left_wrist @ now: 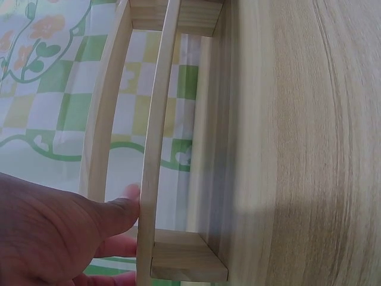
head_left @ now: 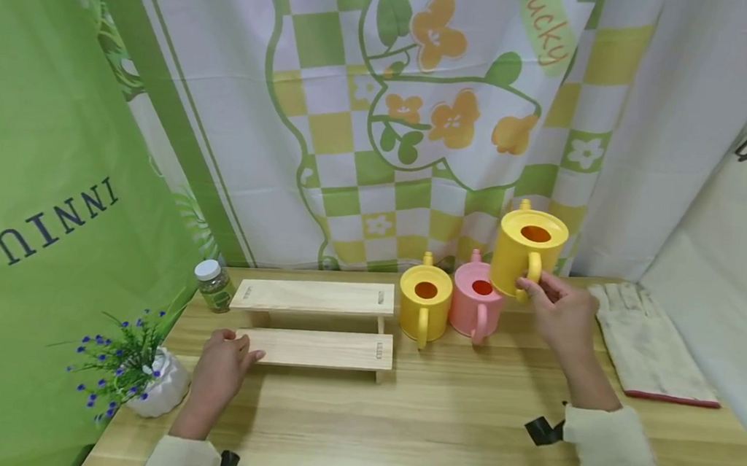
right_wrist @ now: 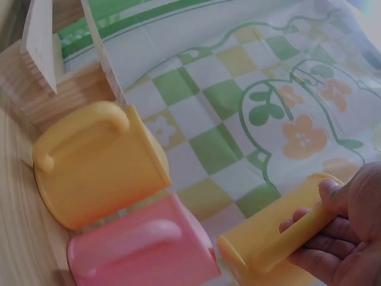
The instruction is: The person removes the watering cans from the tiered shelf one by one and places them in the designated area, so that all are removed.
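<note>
My right hand [head_left: 564,317] grips the handle of a yellow watering can [head_left: 510,258], which is raised above the tabletop. Below and left of it a pink watering can [head_left: 466,310] stands beside another yellow watering can [head_left: 412,313], handles facing me. In the right wrist view, my fingers curl around the handle of the raised can [right_wrist: 262,232]. At the left, my left hand [head_left: 221,371] pinches the end of the front board of a two-tier wooden rack [head_left: 318,349]. The left wrist view shows my thumb against that board [left_wrist: 152,149], fingers partly hidden behind it.
A lidded jar [head_left: 214,290] stands left of the rack, with a white pot [head_left: 167,385] of purple flowers nearer me. Pale work gloves [head_left: 657,350] lie at the right. A patterned curtain [head_left: 327,149] hangs along the table's back edge.
</note>
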A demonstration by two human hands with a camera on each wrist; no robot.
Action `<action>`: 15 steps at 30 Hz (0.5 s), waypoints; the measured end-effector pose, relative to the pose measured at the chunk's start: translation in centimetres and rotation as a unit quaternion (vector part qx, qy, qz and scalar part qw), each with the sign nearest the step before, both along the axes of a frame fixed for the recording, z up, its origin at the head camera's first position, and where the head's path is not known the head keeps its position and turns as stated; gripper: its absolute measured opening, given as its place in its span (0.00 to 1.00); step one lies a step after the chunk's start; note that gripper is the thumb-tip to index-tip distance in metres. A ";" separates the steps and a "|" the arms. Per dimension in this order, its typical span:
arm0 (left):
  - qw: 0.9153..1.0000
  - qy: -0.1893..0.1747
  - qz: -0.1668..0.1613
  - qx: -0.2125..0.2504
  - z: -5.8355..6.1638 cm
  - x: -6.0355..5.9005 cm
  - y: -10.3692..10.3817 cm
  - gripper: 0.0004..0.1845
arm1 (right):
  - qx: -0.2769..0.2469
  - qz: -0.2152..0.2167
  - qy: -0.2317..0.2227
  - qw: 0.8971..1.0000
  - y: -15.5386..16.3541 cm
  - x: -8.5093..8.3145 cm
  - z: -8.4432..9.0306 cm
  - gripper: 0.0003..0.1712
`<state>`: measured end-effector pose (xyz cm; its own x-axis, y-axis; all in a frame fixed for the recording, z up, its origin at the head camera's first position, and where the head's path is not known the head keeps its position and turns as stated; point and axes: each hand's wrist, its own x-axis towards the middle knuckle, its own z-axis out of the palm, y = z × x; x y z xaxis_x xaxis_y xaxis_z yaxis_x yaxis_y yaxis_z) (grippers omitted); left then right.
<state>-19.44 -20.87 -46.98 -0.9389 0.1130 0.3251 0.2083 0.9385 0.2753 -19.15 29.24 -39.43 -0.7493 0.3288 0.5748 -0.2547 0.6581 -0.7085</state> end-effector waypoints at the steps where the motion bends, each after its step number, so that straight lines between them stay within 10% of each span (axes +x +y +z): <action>1: 1.000 -0.001 0.000 0.001 0.0 0.0 0.0 0.18 | -0.004 -0.004 -0.001 1.000 0.3 0.0 -0.1 0.15; 15: 0.999 0.031 -0.019 -0.026 0.0 0.1 0.0 0.16 | -0.022 -0.054 -0.036 0.998 3.6 -0.1 -2.8 0.14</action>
